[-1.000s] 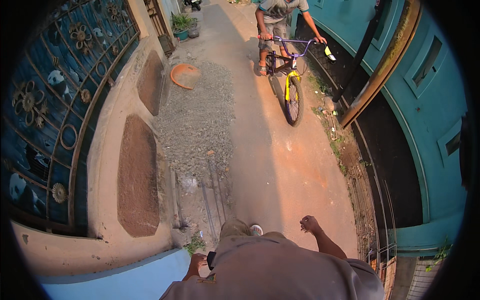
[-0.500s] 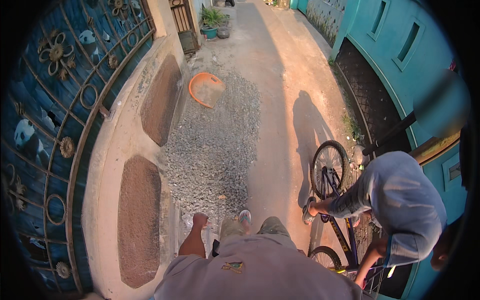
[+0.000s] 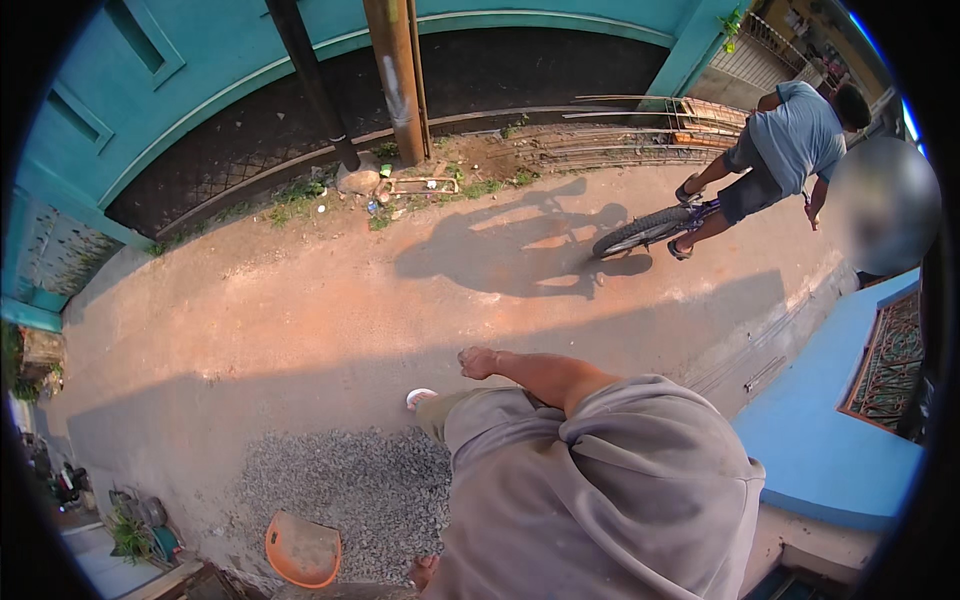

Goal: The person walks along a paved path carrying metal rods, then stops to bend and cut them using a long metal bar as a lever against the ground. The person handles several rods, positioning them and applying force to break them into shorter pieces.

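Note:
My right hand (image 3: 478, 362) hangs at the end of a bent bare arm, over the grey road beside my leg. Its fingers are curled in, and nothing shows in them. Of my left hand (image 3: 425, 572), only a small part peeks out past my shirt, above the gravel; its fingers cannot be made out. Closest to the left hand are the spread grey gravel (image 3: 345, 480) and an orange plastic scoop pan (image 3: 303, 548), which lies on the gravel's edge. One foot in a pale sandal (image 3: 420, 398) sticks out ahead of my trouser leg.
Another person (image 3: 795, 140) straddles a bicycle (image 3: 645, 230) at the upper right. Behind stand a teal wall (image 3: 230, 60), a rusty post (image 3: 395, 85) and a dark pole (image 3: 315, 90). Long thin rods (image 3: 620, 140) lie along the roadside. A blue wall (image 3: 840, 420) rises at right.
My view has swung to the right, so the road now runs across the picture. My right hand has come into view. The cyclist has moved farther from me along the road.

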Available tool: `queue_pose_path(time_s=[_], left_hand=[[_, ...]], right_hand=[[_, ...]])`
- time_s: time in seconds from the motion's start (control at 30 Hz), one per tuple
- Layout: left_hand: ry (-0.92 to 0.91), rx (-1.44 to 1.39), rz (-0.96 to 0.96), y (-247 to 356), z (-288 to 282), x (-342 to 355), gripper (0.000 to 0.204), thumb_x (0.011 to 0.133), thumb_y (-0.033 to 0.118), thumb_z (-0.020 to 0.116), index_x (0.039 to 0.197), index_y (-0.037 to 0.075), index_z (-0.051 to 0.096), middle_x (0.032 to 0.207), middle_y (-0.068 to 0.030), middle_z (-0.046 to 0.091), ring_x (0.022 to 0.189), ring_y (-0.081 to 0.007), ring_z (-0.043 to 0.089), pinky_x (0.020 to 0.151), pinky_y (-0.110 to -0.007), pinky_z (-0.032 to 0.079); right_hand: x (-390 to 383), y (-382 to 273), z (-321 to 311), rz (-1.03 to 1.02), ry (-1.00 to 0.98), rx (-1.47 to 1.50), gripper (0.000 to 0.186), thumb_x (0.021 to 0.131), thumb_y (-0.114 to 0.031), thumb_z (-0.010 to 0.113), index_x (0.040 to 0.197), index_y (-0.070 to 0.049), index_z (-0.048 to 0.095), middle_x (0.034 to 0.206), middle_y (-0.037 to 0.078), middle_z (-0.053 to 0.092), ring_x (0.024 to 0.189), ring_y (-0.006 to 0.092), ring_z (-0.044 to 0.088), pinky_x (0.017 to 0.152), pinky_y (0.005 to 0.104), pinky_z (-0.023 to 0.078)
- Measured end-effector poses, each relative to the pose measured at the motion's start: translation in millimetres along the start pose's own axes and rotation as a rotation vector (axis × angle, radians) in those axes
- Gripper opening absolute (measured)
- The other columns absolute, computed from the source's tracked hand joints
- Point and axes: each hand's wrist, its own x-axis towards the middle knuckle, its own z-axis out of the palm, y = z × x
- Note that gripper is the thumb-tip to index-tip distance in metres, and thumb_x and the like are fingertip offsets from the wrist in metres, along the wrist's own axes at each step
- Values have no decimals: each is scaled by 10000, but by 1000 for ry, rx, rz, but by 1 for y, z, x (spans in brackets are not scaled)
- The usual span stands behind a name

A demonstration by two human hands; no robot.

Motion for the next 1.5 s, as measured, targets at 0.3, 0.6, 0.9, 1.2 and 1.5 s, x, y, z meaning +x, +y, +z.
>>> queue_pose_path(time_s=[0.3, 0.6, 0.9, 1.2, 1.5], left_hand=[[-312, 183, 110, 231, 46, 119, 391, 911, 346, 526, 1076, -7, 567, 940, -139, 628, 879, -271, 623, 741, -421, 497], [-321, 132, 29, 358, -27, 281, 350, 915, 284, 532, 1085, -19, 569, 924, -159, 640, 861, -278, 648, 736, -420, 511], [-225, -403, 188, 468, -130, 448, 291, 824, 43, 458, 1092, -42, 533, 787, -120, 647, 693, -193, 667, 567, -314, 517], [97, -675, -121, 496, -266, 546, 245, 836, 25, 506, 1068, -31, 559, 760, -112, 628, 684, -236, 678, 599, -324, 534], [457, -716, -617, 473, -264, 538, 143, 834, 110, 589, 908, -7, 624, 775, -119, 631, 670, -234, 683, 543, -357, 532]], right_hand=[[21, -86, -41, 332, 46, 103, 317, 757, -213, 568, 981, 1, 637, 1006, 223, 640, 993, 369, 606, 856, 438, 480], [164, -167, -19, 555, 132, 228, 292, 724, -169, 560, 887, 49, 666, 918, 276, 644, 949, 360, 639, 813, 428, 512], [415, -494, -38, 3, -50, 112, 269, 799, -218, 618, 966, -12, 665, 913, 187, 658, 831, 285, 642, 767, 380, 508], [681, -657, -71, 24, -401, -56, 120, 838, -155, 586, 837, -35, 599, 664, 83, 601, 572, 222, 594, 543, 334, 503], [975, -1017, -30, 23, -596, -143, 97, 880, -178, 543, 819, -104, 527, 581, 35, 474, 498, 178, 516, 427, 362, 404]])
